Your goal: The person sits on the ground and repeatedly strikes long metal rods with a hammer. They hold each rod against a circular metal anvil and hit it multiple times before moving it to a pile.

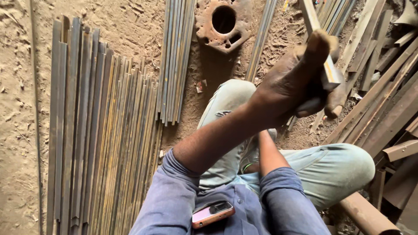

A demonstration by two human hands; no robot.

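My left hand [296,82] is raised in front of me and shut on a flat steel bar [310,15]. The bar runs from my fist up and away to the top edge of the view, and its cut end [333,78] sticks out just below my thumb. My right forearm [267,154] reaches up under the left arm, and its hand is hidden behind the left wrist. I sit with my knees bent in pale jeans [335,167] on the dirt ground.
Several long steel strips [100,130] lie side by side on the dirt at left, with a smaller bundle [176,61] beyond them. A rusty plate with a round hole [224,24] lies ahead. Angle irons [383,104] and a rusty pipe [365,215] crowd the right. A phone [213,214] sits in my shirt pocket.
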